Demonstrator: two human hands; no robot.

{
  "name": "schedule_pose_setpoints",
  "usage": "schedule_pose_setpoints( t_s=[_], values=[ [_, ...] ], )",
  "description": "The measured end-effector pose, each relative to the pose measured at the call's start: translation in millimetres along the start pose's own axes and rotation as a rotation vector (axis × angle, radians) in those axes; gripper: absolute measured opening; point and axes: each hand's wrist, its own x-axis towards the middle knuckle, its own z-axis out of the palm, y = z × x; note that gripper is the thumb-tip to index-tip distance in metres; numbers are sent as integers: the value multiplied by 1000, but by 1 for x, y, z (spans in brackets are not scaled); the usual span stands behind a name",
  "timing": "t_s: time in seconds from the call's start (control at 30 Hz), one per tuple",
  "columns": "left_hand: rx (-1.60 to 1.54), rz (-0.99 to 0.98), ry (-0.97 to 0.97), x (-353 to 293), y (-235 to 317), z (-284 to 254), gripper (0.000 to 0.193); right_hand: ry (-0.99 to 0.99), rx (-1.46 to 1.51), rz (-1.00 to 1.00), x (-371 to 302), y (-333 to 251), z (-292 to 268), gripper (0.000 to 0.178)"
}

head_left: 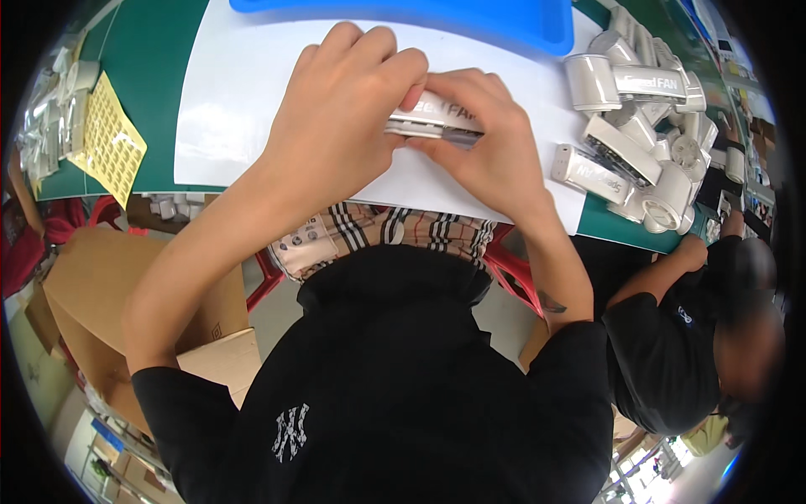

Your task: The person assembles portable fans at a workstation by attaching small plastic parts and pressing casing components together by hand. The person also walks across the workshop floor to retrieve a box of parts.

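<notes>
Between my two hands is a white plastic fan housing (432, 111), held sideways above the white sheet with raised lettering along its side. A dark gap runs along its lower edge, toward the right. My left hand (357, 105) is closed around its left end, thumb and fingers pressed on it. My right hand (495, 134) grips the other end, with the index finger along the top and the thumb below. The fingers cover both ends of the housing, so its full shape is hidden.
A pile of similar white fan parts (646, 126) lies on the right side of the table. A blue tray (420, 13) stands at the far edge. Left are a yellow sticker sheet (109, 134) and clear plastic bags (54, 126). A cardboard box (126, 294) sits below. Another person (672, 336) works at right.
</notes>
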Motion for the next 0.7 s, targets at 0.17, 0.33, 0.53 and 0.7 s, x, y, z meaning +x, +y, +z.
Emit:
schedule_pose_setpoints(
  t_s=[0.17, 0.33, 0.53, 0.7],
  values=[
    [-32, -26, 51, -1, 2, 1, 40, 0, -7, -39, -2, 2, 1, 52],
    [-114, -124, -90, 0, 4, -8, 39, -22, 6, 27, -3, 1, 0, 50],
    [-211, -54, -98, 5, -5, -13, 43, -60, 190, 108, 4, 3, -1, 47],
    [-376, 130, -17, 4, -37, -29, 60, 16, 360, 170, 8, 8, -7, 35]
  ],
)
